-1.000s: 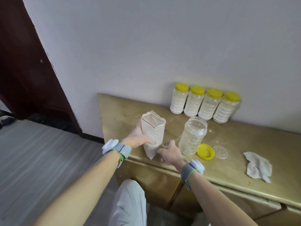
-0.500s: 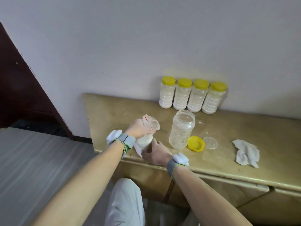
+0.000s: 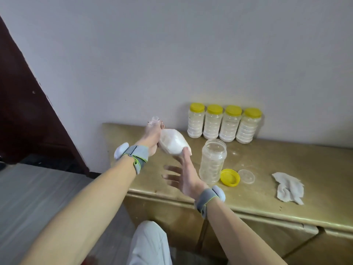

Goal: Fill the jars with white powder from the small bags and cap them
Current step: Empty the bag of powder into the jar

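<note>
Left hand (image 3: pixel 152 135) clamped round the neck of a small bag (image 3: pixel 172 143) of white powder, pinching the mouth shut; a bit of bunched plastic sticks up above the fist. Bag held in the air, tilted on its side, over the near-left part of the tabletop (image 3: pixel 286 169), just left of the open jar (image 3: pixel 213 161). Right hand (image 3: pixel 183 176) spread open, fingers apart, palm turned inward; one fingertip touches the bag's lower corner, nothing gripped.

Progress, judged from the layout: four jars (image 3: pixel 223 123) stand in a row against the wall, each with white powder inside and a yellow cap on. Those look finished. The fifth jar stands upright, uncapped, and looks empty or nearly so; its ribbed wall is clear, with perhaps a dusting inside, hard to tell. Its yellow lid (image 3: pixel 230 177) lies just beside its base, a clear inner disc (image 3: pixel 246 176) next to that. So what is left: open the bag, pour into this jar, fit disc and lid. Whether more bags or jars wait out of view cannot be told.

Bag itself: thin translucent plastic, plump and rounded with powder, contents slumped toward the low end. Likely soft and shifty to handle.

Crumpled white cloth (image 3: pixel 288 188) lies well to the right. Faint powder specks on the table around the jar.
</note>
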The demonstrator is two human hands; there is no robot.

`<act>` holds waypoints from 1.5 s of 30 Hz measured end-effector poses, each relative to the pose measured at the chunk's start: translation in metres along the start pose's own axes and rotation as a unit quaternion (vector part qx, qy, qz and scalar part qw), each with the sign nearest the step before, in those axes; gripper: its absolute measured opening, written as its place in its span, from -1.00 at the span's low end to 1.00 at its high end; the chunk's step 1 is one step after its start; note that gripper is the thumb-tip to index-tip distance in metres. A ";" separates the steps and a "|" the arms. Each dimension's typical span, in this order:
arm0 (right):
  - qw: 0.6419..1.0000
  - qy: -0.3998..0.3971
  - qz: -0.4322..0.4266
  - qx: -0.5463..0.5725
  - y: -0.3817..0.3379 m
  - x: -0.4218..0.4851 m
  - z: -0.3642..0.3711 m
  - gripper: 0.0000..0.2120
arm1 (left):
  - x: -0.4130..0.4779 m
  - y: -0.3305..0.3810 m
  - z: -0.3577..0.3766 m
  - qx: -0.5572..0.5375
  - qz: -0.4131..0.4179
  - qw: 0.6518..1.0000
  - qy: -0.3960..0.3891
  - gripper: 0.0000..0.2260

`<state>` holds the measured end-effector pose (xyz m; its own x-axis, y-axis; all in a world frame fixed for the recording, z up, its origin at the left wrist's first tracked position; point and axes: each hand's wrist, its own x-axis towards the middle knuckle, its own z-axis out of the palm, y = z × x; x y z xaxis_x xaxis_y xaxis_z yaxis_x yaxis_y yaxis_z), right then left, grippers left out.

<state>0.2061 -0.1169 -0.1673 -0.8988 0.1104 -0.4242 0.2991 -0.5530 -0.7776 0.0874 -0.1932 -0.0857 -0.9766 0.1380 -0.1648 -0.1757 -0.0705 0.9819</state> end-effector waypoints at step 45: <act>0.883 0.257 -0.319 -0.229 -0.148 -0.055 -0.124 -0.56 | -0.025 -0.010 0.106 0.485 0.238 0.806 -0.243 -0.92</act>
<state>0.2512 0.0615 -0.0859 -0.7018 0.7047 0.1042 -0.0114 0.1353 -0.9907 0.1264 -0.0908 -0.0814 -0.7002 0.7099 0.0757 0.6134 0.5439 0.5726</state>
